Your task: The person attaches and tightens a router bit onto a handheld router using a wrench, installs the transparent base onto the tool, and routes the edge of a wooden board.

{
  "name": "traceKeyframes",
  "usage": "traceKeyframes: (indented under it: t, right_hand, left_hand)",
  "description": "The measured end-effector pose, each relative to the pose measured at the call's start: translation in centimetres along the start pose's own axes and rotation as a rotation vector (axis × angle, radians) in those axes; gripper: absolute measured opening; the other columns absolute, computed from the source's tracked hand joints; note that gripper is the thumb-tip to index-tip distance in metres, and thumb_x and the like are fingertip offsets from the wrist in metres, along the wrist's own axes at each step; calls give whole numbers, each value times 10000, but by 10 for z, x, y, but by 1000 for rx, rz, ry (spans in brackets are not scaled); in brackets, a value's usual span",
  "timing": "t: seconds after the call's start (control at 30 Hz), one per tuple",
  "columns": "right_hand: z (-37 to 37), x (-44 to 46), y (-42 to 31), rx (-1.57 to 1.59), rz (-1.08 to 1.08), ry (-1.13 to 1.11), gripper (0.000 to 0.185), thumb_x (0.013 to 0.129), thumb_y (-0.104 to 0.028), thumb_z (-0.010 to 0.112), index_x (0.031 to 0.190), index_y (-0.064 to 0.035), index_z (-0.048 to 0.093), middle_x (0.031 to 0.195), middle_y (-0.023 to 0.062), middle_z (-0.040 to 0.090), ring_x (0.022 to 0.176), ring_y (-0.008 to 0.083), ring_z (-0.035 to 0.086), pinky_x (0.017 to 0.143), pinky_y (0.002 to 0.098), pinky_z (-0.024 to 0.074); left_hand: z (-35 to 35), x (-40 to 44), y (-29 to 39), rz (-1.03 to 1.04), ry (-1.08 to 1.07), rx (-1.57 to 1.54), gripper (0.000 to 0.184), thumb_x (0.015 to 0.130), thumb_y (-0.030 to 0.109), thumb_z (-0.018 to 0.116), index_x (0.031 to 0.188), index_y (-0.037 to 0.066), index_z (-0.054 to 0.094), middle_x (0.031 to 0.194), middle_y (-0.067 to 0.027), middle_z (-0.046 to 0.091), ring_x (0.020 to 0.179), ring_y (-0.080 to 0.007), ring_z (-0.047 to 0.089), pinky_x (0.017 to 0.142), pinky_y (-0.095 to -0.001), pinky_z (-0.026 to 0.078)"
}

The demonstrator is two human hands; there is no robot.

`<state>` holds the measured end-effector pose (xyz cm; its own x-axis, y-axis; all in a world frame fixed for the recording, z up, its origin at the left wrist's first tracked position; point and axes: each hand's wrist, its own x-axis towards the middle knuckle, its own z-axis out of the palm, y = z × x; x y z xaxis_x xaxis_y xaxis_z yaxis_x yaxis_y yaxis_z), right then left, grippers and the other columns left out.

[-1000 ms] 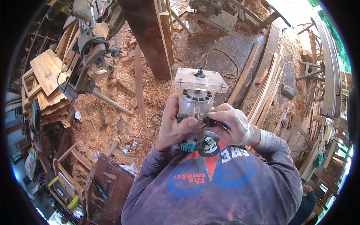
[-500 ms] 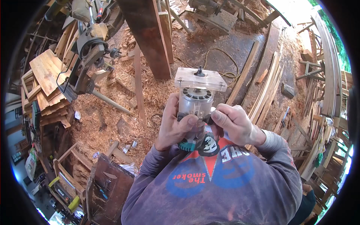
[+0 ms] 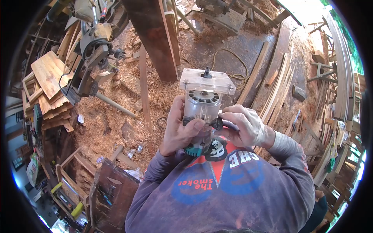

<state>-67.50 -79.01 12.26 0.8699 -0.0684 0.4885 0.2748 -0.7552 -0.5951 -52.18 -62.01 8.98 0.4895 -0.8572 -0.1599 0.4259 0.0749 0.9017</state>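
A trim router (image 3: 203, 106) is held upright in front of my chest, with a clear body, teal end cap (image 3: 193, 150) low down and a clear square base plate (image 3: 190, 79) on top. A black collet with a bit (image 3: 206, 72) pokes up through the plate. My left hand (image 3: 178, 128) wraps round the body, thumb across its front. At the router's right side, the fingers and thumb of my right hand (image 3: 246, 126) close about a black knob (image 3: 217, 123). The fingertips behind the router are hidden.
Wood shavings (image 3: 105, 136) cover the floor. A wide dark plank (image 3: 153, 39) stands ahead, and a yellow cord (image 3: 237, 58) lies beyond the router. Stacked boards (image 3: 50, 73) are at the left, long strips (image 3: 276, 93) at the right. A clamp-like metal machine (image 3: 93, 58) stands left.
My right hand has turned at the knob: its fingers have rolled over, with the thumb now lower and the back of the hand more in view. The left hand and router have barely moved.
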Motion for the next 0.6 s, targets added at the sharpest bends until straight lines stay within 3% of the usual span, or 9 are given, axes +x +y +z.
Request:
traceKeyframes:
  t: [0.47,0.57,0.6]
  right_hand:
    - [-3,12,-7,2,-45,0,273,844,-88,797,1032,-1,618,868,135,651,676,288,688,550,353,548]
    - [-5,13,-15,105,40,-74,166,928,-107,716,979,15,615,799,134,648,628,272,677,536,355,538]
    - [-9,17,-25,383,388,-161,168,978,-140,640,957,25,616,751,126,642,606,261,672,525,351,533]
  left_hand:
    - [0,-3,6,30,-17,-5,830,828,507,836,1324,-22,433,1189,-117,605,1069,-146,603,911,-290,513]
    - [1,-4,7,27,-21,-22,824,833,500,834,1326,-23,431,1196,-122,604,1069,-149,602,912,-293,511]
    - [0,-5,6,28,-19,-23,824,833,500,834,1326,-23,431,1196,-122,604,1069,-149,602,912,-293,511]
